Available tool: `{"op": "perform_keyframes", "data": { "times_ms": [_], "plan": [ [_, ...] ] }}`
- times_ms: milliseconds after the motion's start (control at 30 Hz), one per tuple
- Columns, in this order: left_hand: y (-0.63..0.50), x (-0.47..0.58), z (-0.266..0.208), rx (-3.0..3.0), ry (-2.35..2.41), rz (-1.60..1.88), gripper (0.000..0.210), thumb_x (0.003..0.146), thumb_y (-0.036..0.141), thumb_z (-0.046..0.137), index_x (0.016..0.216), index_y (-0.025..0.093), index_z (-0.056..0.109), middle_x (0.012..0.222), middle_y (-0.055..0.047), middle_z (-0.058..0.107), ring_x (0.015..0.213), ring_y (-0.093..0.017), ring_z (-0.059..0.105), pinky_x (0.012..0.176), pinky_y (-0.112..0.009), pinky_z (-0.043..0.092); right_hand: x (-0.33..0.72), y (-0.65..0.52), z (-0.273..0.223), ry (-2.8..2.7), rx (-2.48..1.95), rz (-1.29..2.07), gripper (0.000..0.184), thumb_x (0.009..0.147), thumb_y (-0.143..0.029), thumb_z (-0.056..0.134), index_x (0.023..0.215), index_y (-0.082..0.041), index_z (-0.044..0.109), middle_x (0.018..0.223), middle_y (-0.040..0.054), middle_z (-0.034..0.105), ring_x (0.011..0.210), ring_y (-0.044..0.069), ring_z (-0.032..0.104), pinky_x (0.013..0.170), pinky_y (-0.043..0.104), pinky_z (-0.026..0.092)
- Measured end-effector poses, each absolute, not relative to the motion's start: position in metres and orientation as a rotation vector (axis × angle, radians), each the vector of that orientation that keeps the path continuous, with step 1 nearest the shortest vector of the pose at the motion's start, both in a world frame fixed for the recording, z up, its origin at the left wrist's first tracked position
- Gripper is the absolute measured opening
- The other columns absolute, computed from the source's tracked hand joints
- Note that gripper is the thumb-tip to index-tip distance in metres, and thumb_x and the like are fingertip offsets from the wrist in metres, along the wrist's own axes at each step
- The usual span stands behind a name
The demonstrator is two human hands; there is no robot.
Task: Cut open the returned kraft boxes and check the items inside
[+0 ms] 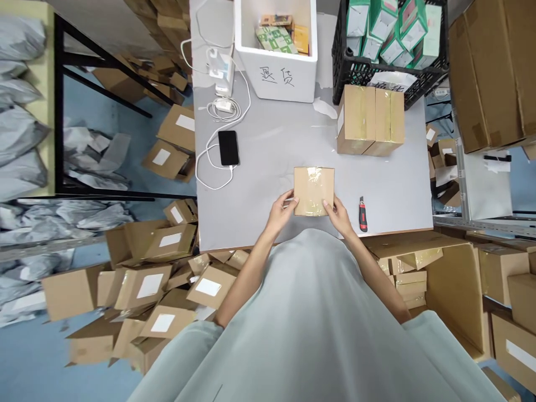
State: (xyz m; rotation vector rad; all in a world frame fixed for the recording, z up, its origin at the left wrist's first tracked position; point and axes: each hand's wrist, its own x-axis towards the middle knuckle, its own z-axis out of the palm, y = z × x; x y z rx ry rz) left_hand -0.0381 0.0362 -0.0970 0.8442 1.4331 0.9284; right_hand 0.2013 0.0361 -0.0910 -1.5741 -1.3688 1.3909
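Observation:
A small cardboard box (pixel 314 187), with clear tape across its top, is between my hands near the table's front edge. My left hand (pixel 282 212) grips its left side, thumb on the near left corner. On the right side my right hand (pixel 338 214) holds it too, thumb on the top face near the front. The fingers under and behind the box are partly hidden. To the right of my right hand lies a red and black utility knife (pixel 363 215), its blade end pointing away from me. Two taped cardboard boxes (pixel 371 120) stand side by side farther back.
On the grey table (pixel 272 134) are a phone (pixel 228 148) on a white cable, a power strip (pixel 225 72) and a white foam bin (pixel 276 78). A black crate (pixel 389 70) holds green-and-white cartons. Cardboard boxes (pixel 146 285) crowd the floor at left; an open carton (pixel 456 296) sits front right.

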Motion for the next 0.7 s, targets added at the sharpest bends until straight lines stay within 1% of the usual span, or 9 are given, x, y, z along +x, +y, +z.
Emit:
{"op": "perform_keyframes", "data": {
  "times_ms": [67,167,233,300,400,500,567,633,700],
  "plan": [
    [0.032,-0.05,-0.094,0.839,1.485,0.921,0.067,0.093,0.063,0.08,0.146,0.022,0.075,0.157,-0.015,0.07,0.131,-0.035,0.072,0.115,-0.05,0.059,0.19,0.033,-0.094,-1.347,-1.55,1.442,0.097,0.1,-0.089,0.054,0.174,-0.027,0.049,0.173,0.0106,0.056,0.158,0.032,0.056,0.129,0.045,0.053],
    [0.028,-0.061,-0.092,0.808,1.487,0.924,0.069,0.092,0.068,0.08,0.145,0.024,0.075,0.155,-0.014,0.072,0.131,-0.034,0.072,0.115,-0.049,0.059,0.18,0.037,-0.096,-1.327,-1.524,1.462,0.097,0.1,-0.089,0.056,0.174,-0.027,0.05,0.173,0.0085,0.057,0.161,0.031,0.053,0.132,0.045,0.049],
    [0.028,-0.063,-0.095,0.765,1.465,0.942,0.069,0.093,0.072,0.077,0.142,0.024,0.076,0.154,-0.014,0.072,0.131,-0.032,0.072,0.114,-0.048,0.059,0.179,0.045,-0.097,-1.296,-1.477,1.486,0.094,0.1,-0.088,0.058,0.172,-0.027,0.053,0.17,0.008,0.061,0.159,0.031,0.056,0.133,0.046,0.047],
    [0.03,-0.063,-0.103,0.684,1.453,0.976,0.068,0.096,0.073,0.073,0.14,0.022,0.076,0.152,-0.015,0.073,0.128,-0.031,0.074,0.113,-0.047,0.059,0.183,0.055,-0.097,-1.272,-1.429,1.523,0.094,0.099,-0.087,0.06,0.17,-0.026,0.056,0.167,0.0086,0.065,0.153,0.032,0.061,0.132,0.047,0.049],
    [0.038,-0.063,-0.122,0.541,1.494,0.968,0.065,0.098,0.069,0.071,0.139,0.019,0.073,0.153,-0.018,0.071,0.128,-0.03,0.075,0.116,-0.047,0.058,0.194,0.063,-0.098,-1.293,-1.407,1.545,0.093,0.097,-0.088,0.062,0.166,-0.025,0.062,0.161,0.0103,0.07,0.148,0.033,0.066,0.129,0.049,0.051],
    [0.045,-0.059,-0.142,0.458,1.566,0.834,0.063,0.097,0.063,0.075,0.142,0.019,0.07,0.16,-0.02,0.065,0.141,-0.034,0.07,0.119,-0.047,0.056,0.215,0.063,-0.102,-1.315,-1.463,1.468,0.085,0.103,-0.086,0.055,0.158,-0.023,0.068,0.157,0.0121,0.072,0.146,0.033,0.067,0.13,0.05,0.05],
    [0.048,-0.053,-0.152,0.44,1.581,0.758,0.065,0.096,0.061,0.078,0.145,0.019,0.068,0.166,-0.022,0.06,0.149,-0.037,0.064,0.122,-0.05,0.054,0.234,0.061,-0.106,-1.282,-1.543,1.367,0.084,0.105,-0.085,0.051,0.157,-0.022,0.069,0.159,0.014,0.07,0.149,0.033,0.065,0.132,0.052,0.047],
    [0.051,-0.044,-0.158,0.446,1.568,0.723,0.07,0.094,0.059,0.082,0.148,0.018,0.067,0.168,-0.025,0.058,0.154,-0.04,0.06,0.124,-0.053,0.052,0.256,0.06,-0.112,-1.221,-1.648,1.22,0.09,0.101,-0.088,0.053,0.161,-0.021,0.064,0.166,0.0158,0.064,0.154,0.034,0.06,0.135,0.055,0.043],
    [0.054,-0.033,-0.16,0.468,1.536,0.707,0.071,0.091,0.057,0.086,0.147,0.018,0.068,0.166,-0.025,0.06,0.155,-0.041,0.058,0.124,-0.054,0.052,0.279,0.061,-0.116,-1.183,-1.721,1.087,0.097,0.096,-0.092,0.057,0.164,-0.022,0.061,0.172,0.0165,0.057,0.16,0.035,0.054,0.138,0.057,0.038]
  ]
}}
